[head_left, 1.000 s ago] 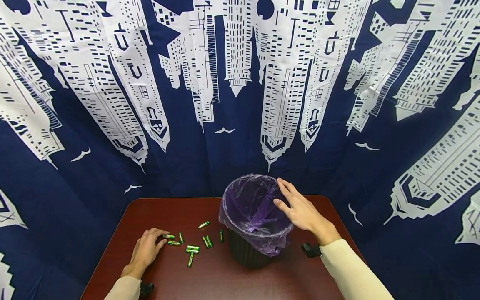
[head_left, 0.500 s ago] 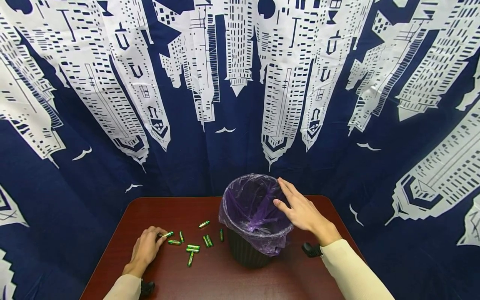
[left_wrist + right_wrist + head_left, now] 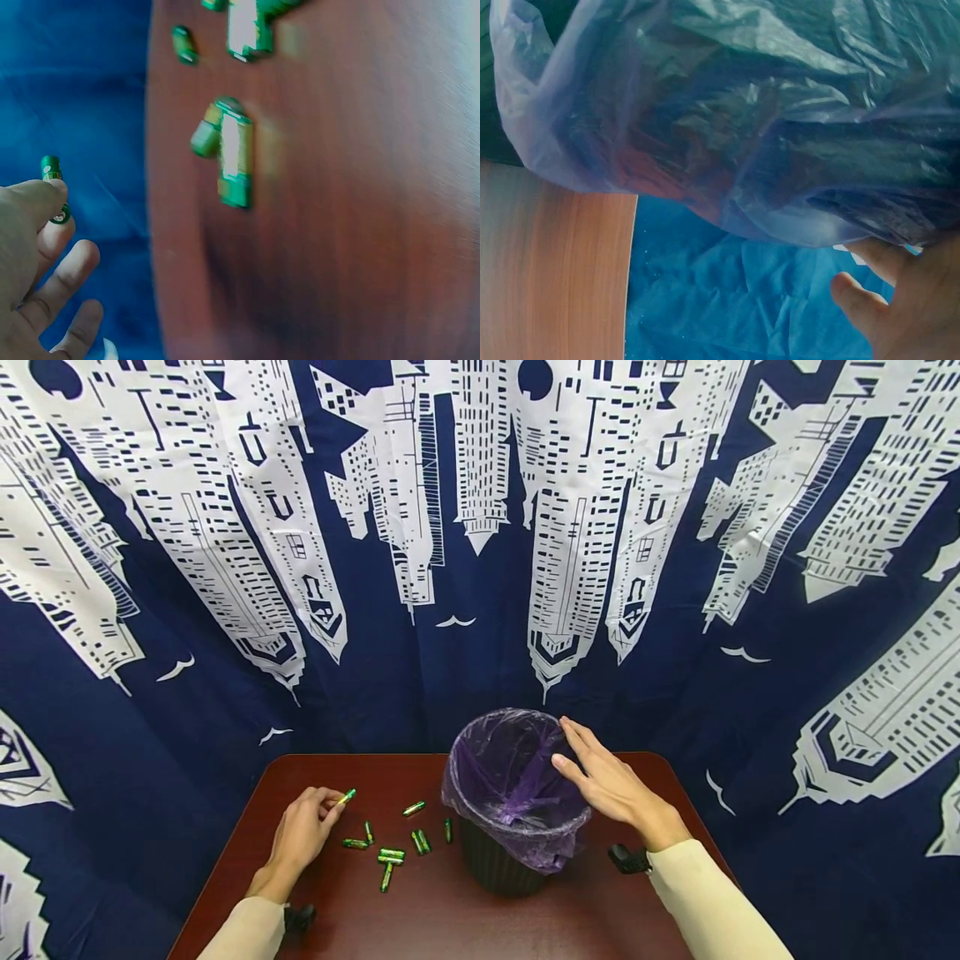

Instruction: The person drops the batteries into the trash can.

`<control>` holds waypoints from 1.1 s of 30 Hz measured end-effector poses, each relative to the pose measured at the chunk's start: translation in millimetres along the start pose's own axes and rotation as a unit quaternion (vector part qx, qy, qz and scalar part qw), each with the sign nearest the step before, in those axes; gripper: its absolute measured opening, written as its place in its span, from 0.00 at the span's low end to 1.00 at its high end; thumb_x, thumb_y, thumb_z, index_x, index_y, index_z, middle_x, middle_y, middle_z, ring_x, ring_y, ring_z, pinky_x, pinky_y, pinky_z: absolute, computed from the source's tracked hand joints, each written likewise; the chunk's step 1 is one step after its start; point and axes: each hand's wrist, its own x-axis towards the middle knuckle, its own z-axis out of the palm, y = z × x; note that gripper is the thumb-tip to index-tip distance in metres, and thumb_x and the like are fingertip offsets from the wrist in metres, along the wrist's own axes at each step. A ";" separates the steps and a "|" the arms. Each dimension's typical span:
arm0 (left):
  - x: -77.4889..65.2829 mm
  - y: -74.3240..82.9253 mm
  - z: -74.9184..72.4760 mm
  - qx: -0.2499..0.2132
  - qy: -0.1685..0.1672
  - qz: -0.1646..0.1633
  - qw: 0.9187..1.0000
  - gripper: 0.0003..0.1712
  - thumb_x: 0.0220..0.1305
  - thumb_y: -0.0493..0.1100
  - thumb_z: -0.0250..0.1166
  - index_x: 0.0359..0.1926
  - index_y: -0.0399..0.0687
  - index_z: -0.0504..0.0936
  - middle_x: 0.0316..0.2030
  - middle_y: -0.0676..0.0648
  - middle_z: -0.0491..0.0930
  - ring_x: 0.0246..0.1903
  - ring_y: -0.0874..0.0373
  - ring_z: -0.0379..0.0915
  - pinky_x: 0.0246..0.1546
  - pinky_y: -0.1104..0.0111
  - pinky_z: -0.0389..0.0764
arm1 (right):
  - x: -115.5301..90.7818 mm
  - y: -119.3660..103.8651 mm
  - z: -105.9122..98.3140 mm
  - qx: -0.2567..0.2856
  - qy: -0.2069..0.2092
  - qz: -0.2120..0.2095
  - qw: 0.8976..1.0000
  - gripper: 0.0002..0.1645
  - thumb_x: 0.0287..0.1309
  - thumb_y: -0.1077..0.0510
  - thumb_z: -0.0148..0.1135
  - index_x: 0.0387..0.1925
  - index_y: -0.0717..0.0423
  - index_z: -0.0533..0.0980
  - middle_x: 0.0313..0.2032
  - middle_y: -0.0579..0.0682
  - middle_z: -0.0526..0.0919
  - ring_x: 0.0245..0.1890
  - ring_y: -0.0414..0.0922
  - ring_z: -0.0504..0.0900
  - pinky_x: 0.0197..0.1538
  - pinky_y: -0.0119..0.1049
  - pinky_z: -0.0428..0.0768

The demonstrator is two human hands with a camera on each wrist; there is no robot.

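My left hand (image 3: 302,831) pinches a green AA-style battery (image 3: 347,796) between thumb and fingertips, above the left part of the table. In the left wrist view the battery (image 3: 51,166) pokes out past the thumb, and the other fingers spread loosely. My right hand (image 3: 611,787) has its fingers fairly straight along the right rim of a dark ribbed bin (image 3: 491,860). A translucent purple bag (image 3: 468,777) lines that bin and folds over its rim. In the right wrist view the bag (image 3: 705,142) hides part of the right hand's fingers.
Several more green batteries lie on the red-brown table (image 3: 570,918) between my left hand and the bin, among them a pair (image 3: 421,842) side by side and one battery (image 3: 448,830) near the bin. A dark blue curtain (image 3: 375,693) with white buildings hangs behind the table.
My left hand has taken a battery from the left end of the group and raised it off the table, moving slightly forward and right. The right hand stays at the bin rim.
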 end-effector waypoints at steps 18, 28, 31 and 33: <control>55.6 108.6 -45.4 -0.065 0.045 0.111 0.991 0.07 0.75 0.39 0.82 0.50 0.50 0.96 0.39 0.51 0.88 0.38 0.55 0.87 0.41 0.67 0.86 | 8.1 -4.9 2.0 -0.013 0.016 -0.020 1.000 0.52 0.91 0.30 0.49 0.96 0.54 0.50 0.94 0.58 0.56 0.90 0.68 0.67 0.82 0.79 0.71; 81.0 171.9 -59.9 -0.081 0.006 0.163 0.983 0.07 0.76 0.42 0.81 0.52 0.51 0.96 0.44 0.50 0.91 0.42 0.55 0.89 0.45 0.61 0.90 | 2.6 2.5 5.1 -0.012 0.028 -0.024 0.999 0.51 0.90 0.33 0.53 0.95 0.57 0.54 0.91 0.59 0.61 0.88 0.68 0.70 0.82 0.77 0.73; 88.4 190.1 -62.3 -0.086 -0.009 0.176 0.981 0.08 0.77 0.42 0.80 0.53 0.51 0.96 0.45 0.51 0.91 0.43 0.56 0.87 0.45 0.62 0.89 | 0.5 3.8 5.8 -0.013 0.031 -0.026 0.999 0.50 0.91 0.35 0.53 0.95 0.58 0.55 0.91 0.59 0.62 0.87 0.68 0.71 0.81 0.77 0.75; 93.0 200.4 -63.8 -0.087 -0.016 0.184 0.979 0.08 0.77 0.42 0.80 0.53 0.51 0.95 0.45 0.50 0.91 0.44 0.55 0.87 0.45 0.62 0.89 | 1.1 3.2 6.6 -0.013 0.032 -0.027 0.999 0.49 0.91 0.35 0.54 0.95 0.58 0.55 0.90 0.60 0.62 0.86 0.69 0.72 0.80 0.77 0.75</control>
